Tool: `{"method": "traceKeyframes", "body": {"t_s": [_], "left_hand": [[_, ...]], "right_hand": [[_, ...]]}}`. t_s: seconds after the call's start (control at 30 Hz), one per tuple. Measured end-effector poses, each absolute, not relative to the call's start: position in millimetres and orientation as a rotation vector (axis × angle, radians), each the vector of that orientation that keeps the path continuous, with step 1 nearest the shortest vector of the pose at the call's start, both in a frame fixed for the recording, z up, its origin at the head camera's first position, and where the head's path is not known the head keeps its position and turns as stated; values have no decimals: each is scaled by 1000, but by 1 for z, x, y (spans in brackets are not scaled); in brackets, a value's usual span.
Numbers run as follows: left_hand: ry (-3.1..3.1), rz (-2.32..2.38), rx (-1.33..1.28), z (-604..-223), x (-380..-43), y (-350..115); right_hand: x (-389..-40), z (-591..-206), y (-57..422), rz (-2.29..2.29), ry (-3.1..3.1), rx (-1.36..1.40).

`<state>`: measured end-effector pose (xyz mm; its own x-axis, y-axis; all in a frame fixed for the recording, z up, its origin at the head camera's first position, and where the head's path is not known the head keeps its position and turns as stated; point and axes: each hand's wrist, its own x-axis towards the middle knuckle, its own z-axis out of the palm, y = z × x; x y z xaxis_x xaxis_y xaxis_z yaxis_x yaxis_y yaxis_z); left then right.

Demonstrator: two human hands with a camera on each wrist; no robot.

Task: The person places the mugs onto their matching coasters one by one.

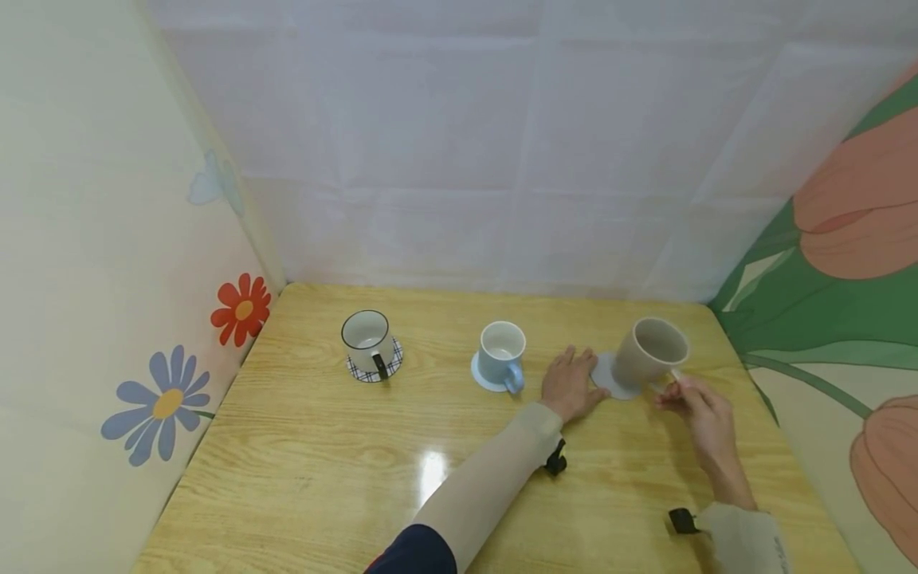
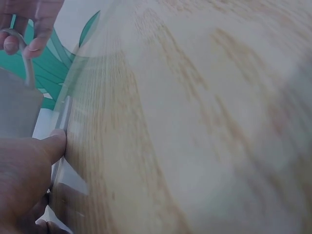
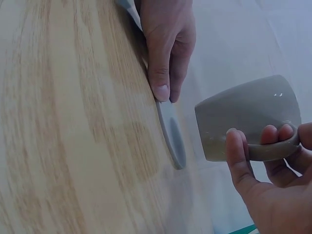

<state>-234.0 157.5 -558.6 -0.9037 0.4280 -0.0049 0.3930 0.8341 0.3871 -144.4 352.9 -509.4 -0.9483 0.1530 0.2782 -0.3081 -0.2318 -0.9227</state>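
My right hand point(image 1: 706, 418) holds a grey-beige mug point(image 3: 248, 117) by its handle, fingers curled round it. The mug hangs tilted just above a pale round coaster point(image 3: 173, 139), with a gap between its base and the coaster in the right wrist view. On the table, my left hand point(image 1: 570, 384) grips the coaster's left edge between thumb and fingers. The left thumb point(image 2: 56, 144) lies against the rim. Left of that hand, a light blue mug point(image 1: 500, 355) with a blue handle stands on a pale blue coaster point(image 1: 482, 381).
At the table's left, a white mug point(image 1: 367, 339) with a black rim and black handle stands on a checked coaster point(image 1: 396, 360). The wood-grain table point(image 1: 308, 470) meets a white cloth backdrop point(image 1: 430, 159), with flower-printed sheets at both sides.
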Motion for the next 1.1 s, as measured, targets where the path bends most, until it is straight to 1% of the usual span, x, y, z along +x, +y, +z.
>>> {"method": "traceKeyframes", "body": {"t_s": [0.33, 0.77, 1.1], "left_hand": [[2906, 607, 659, -560, -235, 159], [2929, 565, 659, -556, -235, 157], [2894, 589, 638, -562, -237, 160]], "right_hand": [[-141, -513, 353, 2234, -1790, 124], [-143, -515, 350, 2244, -1832, 142], [-141, -519, 348, 2254, -1851, 148]]}}
